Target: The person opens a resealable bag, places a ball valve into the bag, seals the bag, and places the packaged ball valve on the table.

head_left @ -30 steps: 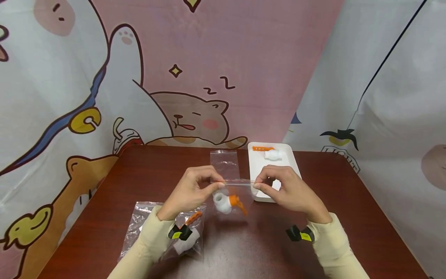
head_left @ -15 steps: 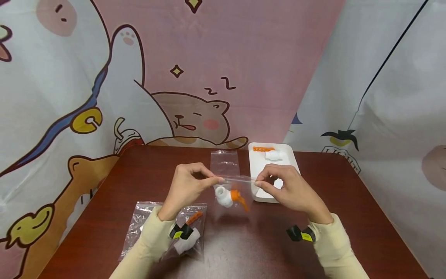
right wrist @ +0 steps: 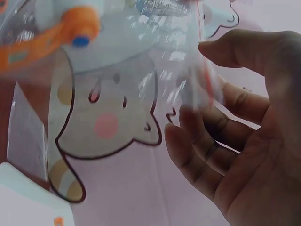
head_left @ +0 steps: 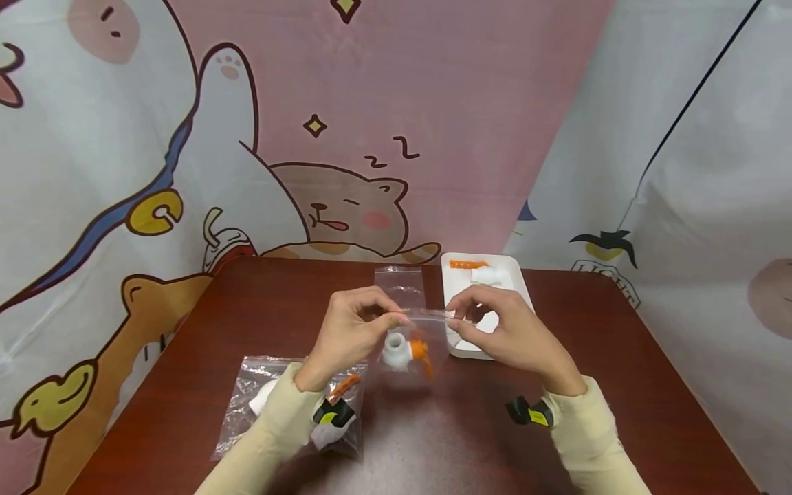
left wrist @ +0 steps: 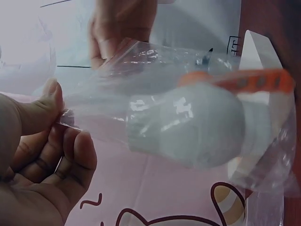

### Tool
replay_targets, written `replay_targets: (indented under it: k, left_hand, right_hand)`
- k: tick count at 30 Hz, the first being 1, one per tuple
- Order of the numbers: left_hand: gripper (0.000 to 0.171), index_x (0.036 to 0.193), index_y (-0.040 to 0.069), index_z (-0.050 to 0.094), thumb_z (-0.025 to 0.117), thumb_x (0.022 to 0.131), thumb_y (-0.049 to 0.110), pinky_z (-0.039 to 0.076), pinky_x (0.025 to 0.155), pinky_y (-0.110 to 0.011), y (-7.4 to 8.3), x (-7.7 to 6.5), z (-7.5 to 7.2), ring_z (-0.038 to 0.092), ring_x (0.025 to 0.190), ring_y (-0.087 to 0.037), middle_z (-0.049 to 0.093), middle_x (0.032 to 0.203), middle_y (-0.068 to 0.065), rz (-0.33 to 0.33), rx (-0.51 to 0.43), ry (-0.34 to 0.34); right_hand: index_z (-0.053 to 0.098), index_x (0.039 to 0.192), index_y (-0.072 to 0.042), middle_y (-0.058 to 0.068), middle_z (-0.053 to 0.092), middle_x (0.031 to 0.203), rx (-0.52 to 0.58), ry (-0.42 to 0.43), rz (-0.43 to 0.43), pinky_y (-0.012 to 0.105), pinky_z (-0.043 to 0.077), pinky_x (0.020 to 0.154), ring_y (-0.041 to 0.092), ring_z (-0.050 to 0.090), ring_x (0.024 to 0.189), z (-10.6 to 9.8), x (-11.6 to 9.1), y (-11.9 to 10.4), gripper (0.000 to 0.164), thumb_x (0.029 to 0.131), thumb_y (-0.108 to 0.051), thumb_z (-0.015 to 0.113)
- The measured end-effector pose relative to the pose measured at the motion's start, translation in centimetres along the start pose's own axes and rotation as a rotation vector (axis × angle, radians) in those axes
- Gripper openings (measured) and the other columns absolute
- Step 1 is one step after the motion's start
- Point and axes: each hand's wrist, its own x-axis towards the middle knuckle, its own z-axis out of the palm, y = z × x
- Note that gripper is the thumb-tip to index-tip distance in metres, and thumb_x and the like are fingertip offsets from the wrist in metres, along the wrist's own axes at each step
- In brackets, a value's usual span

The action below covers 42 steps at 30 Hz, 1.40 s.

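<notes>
A clear zip bag (head_left: pixel 428 316) hangs in the air between the two hands, over the middle of the table. Inside it is a white plastic valve (head_left: pixel 396 353) with an orange lever (left wrist: pixel 265 81). The left hand (head_left: pixel 355 328) pinches the bag's zip edge at its left end between thumb and fingers. At the other end the right hand (head_left: pixel 510 323) has thumb and fingertips about the same edge. Large in the left wrist view, the valve (left wrist: pixel 202 125) shows through the film. Part of the right fingers (right wrist: pixel 202 136) lies behind the bag.
A white tray (head_left: pixel 454 295) at the back holds an orange strip (head_left: pixel 468 264) and a white piece (head_left: pixel 487 276). Left of it lies another clear bag (head_left: pixel 399 278). A larger bag (head_left: pixel 244 405) with white and orange parts lies front left, partly under the left forearm.
The hands have come closer together along the zip edge: the left moved right, the right slightly left. The valve swings a little and its opening turns more upward.
</notes>
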Motion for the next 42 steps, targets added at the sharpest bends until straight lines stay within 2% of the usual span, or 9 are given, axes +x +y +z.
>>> replay_targets:
  k: [5, 9, 15, 20, 27, 35, 42]
  left_hand:
    - [0.009, 0.078, 0.014, 0.079, 0.088, 0.081, 0.015, 0.052, 0.053, -0.026, 0.2, 0.1, 0.3, 0.059, 0.06, -0.011, 0.074, 0.074, 0.001, 0.004, 0.007, -0.022]
    - [0.009, 0.079, 0.016, 0.079, 0.088, 0.081, 0.016, 0.051, 0.054, -0.022, 0.2, 0.2, 0.5, 0.057, 0.061, -0.009, 0.074, 0.075, 0.003, -0.021, -0.005, -0.056]
    - [0.006, 0.083, 0.013, 0.08, 0.086, 0.083, 0.011, 0.051, 0.055, -0.023, 0.2, 0.1, 0.7, 0.058, 0.062, -0.007, 0.074, 0.077, 0.001, -0.059, -0.058, -0.117]
    - [0.006, 0.083, 0.012, 0.079, 0.085, 0.085, 0.012, 0.05, 0.053, -0.023, 0.1, 0.1, 0.6, 0.058, 0.061, -0.007, 0.075, 0.077, -0.001, -0.025, -0.07, -0.146]
    - [0.006, 0.082, 0.012, 0.079, 0.084, 0.085, 0.012, 0.051, 0.052, -0.024, 0.2, 0.1, 0.6, 0.057, 0.059, -0.006, 0.074, 0.076, -0.001, -0.004, -0.056, -0.137]
    - [0.007, 0.082, 0.014, 0.078, 0.084, 0.085, 0.015, 0.052, 0.051, -0.025, 0.3, 0.0, 0.3, 0.056, 0.057, -0.007, 0.074, 0.075, 0.0, 0.017, -0.037, -0.111]
    - [0.009, 0.081, 0.014, 0.077, 0.085, 0.084, 0.016, 0.05, 0.052, -0.026, 0.0, 0.0, -0.3, 0.058, 0.058, -0.008, 0.074, 0.076, 0.0, 0.02, -0.03, -0.07]
  right_hand:
    - [0.073, 0.101, -0.026, -0.016, 0.07, 0.091, 0.034, -0.035, -0.079, 0.026, 0.055, 0.075, 0.005, 0.061, 0.082, 1.1, 1.3, -1.2, 0.017, 0.09, -0.013, 0.079]
    - [0.073, 0.1, -0.027, -0.016, 0.069, 0.09, 0.06, -0.066, -0.114, 0.027, 0.055, 0.076, 0.004, 0.062, 0.082, 1.8, 2.0, -1.7, 0.014, 0.092, -0.016, 0.078]
    - [0.075, 0.097, -0.025, -0.014, 0.069, 0.087, 0.082, -0.095, -0.153, 0.027, 0.053, 0.071, 0.004, 0.06, 0.079, 2.2, 2.2, -1.6, 0.018, 0.092, -0.007, 0.075]
    - [0.075, 0.095, -0.025, -0.016, 0.068, 0.087, 0.054, -0.078, -0.184, 0.026, 0.052, 0.071, 0.002, 0.06, 0.079, 2.2, 2.0, -1.6, 0.015, 0.093, -0.01, 0.075]
    - [0.074, 0.095, -0.026, -0.017, 0.067, 0.085, 0.042, -0.076, -0.179, 0.024, 0.051, 0.07, 0.002, 0.06, 0.077, 2.1, 2.0, -1.5, 0.013, 0.094, -0.013, 0.075]
    - [0.074, 0.095, -0.025, -0.012, 0.069, 0.083, 0.03, -0.064, -0.16, 0.023, 0.052, 0.069, 0.002, 0.06, 0.076, 1.8, 1.5, -1.1, 0.012, 0.094, -0.013, 0.075]
    - [0.07, 0.09, -0.028, -0.017, 0.064, 0.082, 0.016, -0.043, -0.124, 0.022, 0.052, 0.07, 0.002, 0.058, 0.075, 1.1, 0.6, -0.3, 0.02, 0.092, -0.009, 0.077]
